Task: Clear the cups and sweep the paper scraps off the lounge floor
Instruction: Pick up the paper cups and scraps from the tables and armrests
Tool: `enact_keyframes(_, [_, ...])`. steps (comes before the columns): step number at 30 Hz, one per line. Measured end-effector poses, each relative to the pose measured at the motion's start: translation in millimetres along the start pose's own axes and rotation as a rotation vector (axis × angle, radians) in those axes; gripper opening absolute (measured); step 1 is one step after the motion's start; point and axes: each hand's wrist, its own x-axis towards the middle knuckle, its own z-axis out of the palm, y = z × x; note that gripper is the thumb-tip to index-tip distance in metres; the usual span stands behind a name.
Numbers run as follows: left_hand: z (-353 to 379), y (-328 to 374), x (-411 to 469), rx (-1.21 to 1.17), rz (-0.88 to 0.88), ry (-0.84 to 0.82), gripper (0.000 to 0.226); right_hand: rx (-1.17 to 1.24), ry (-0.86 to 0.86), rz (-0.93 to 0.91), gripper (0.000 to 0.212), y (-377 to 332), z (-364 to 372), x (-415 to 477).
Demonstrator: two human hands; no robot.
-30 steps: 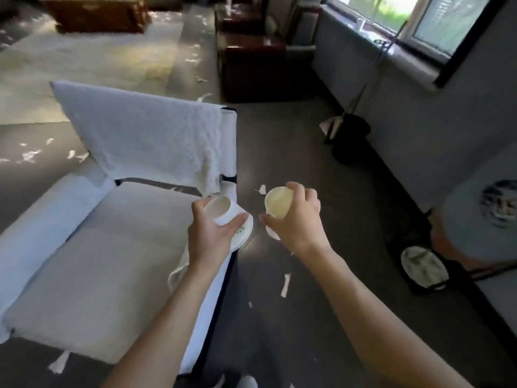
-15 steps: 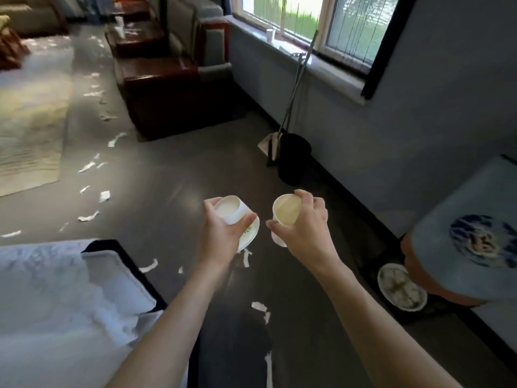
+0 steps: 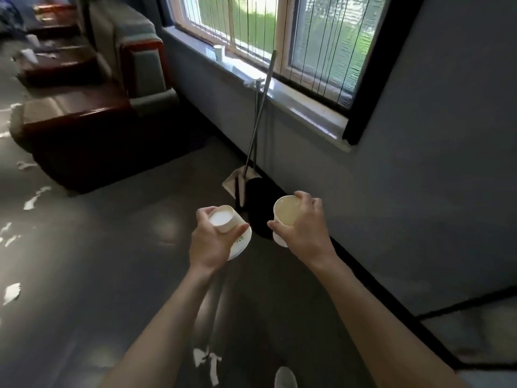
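My left hand (image 3: 212, 242) grips a white paper cup (image 3: 223, 219) tipped on its side, bottom facing me, its wide rim (image 3: 242, 242) below. My right hand (image 3: 303, 228) grips a second paper cup (image 3: 285, 212), its pale inside facing me. Both are held at mid-height over the dark floor. White paper scraps (image 3: 36, 197) lie scattered along the left of the floor, and more scraps (image 3: 207, 357) lie between my forearms. Another white cup (image 3: 219, 51) stands on the window sill. A broom and dustpan (image 3: 246, 177) lean against the wall just beyond the cups.
A dark wooden side table (image 3: 75, 119) and a grey armchair (image 3: 131, 51) stand at the left back. The window sill (image 3: 279, 91) and grey wall (image 3: 419, 191) run along the right. A white shoe tip (image 3: 285, 378) shows at the bottom.
The view has swung right and forward, away from the white-covered chair and toward the window wall. The broom and dustpan now sit close ahead. Both hands still hold their cups.
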Motion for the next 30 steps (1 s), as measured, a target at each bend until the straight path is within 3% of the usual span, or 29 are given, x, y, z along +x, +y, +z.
enact_keyframes(8, [115.2,-32.4,220.8,0.006,-0.152,-0.055,0.062,-0.017,0.044,0.106,0.08,41.6,40.1,240.8])
enact_keyframes(17, [295.8,-154.2,414.3,0.087,-0.401,-0.324,0.064,0.032,0.127,0.376,0.08,173.5,145.9,467.9])
enact_keyframes(22, [369.4,-237.6,455.0,0.158,-0.508,-0.469,0.092,-0.059,0.095,0.428,0.075,242.9,195.6,523.1])
enact_keyframes(27, [409.7,-290.5,465.3,-0.02,-0.687,-0.526,0.071,-0.101,-0.045,0.514,0.084,288.2,239.3,544.9])
enact_keyframes(30, [415.3,-298.1,470.6,-0.132,-0.732,-0.523,0.07,-0.165,-0.12,0.533,0.088,299.2,258.7,552.7])
